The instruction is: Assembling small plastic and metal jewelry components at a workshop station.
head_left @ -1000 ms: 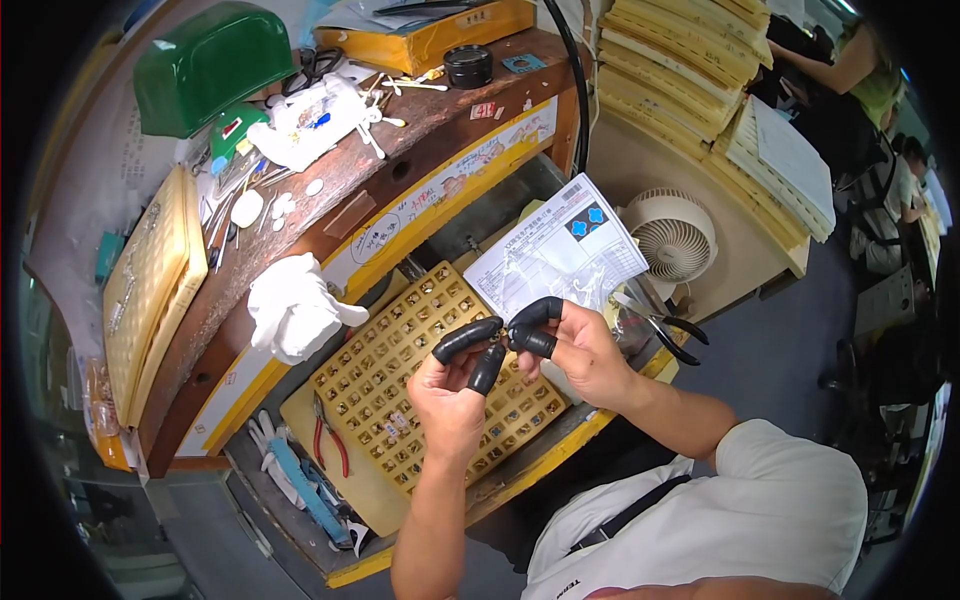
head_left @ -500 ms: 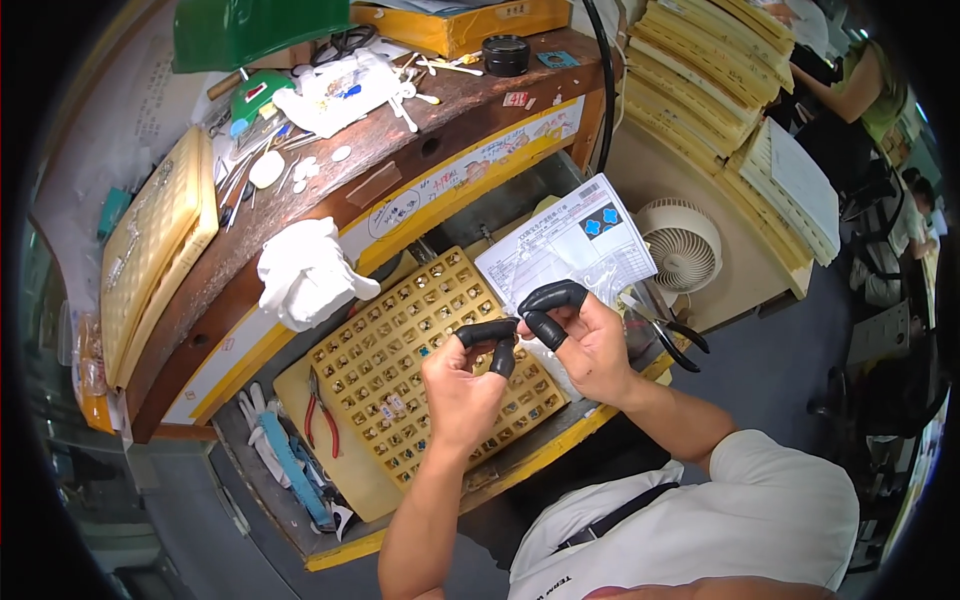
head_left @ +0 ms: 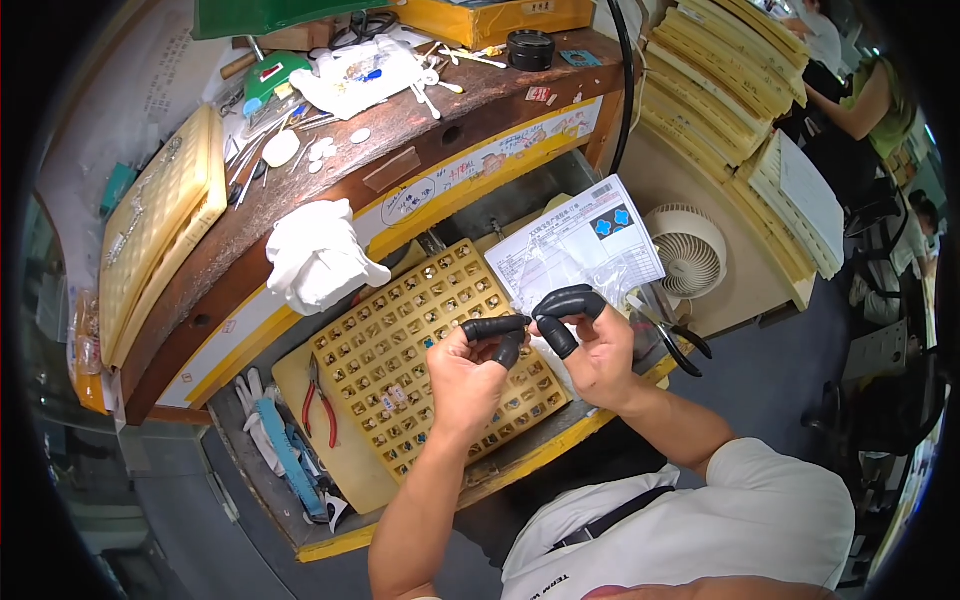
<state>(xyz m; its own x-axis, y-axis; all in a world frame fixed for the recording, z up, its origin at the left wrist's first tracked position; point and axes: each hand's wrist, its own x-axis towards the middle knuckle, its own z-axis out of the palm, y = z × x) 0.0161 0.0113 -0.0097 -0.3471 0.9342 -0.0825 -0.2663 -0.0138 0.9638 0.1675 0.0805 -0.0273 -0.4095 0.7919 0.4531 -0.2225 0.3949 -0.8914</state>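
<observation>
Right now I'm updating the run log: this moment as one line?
left hand, right hand: black-covered fingertips close together; any held piece unclear | beneath: yellow rectangular gridded tray | left: red-handled metal pliers

Green shade (head_left: pixel 280 12) at upper left. Round black container (head_left: pixel 531 50) on brown desk (head_left: pixel 500 100), top centre. Crumpled white cloth (head_left: pixel 320 258) left of centre. Beige fan (head_left: pixel 686 252) at right; yellowish stack (head_left: pixel 720 80) above it, upper right.

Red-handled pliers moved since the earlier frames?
No: the red-handled pliers keep the same spot on the yellow board; the whole view shifted.
</observation>
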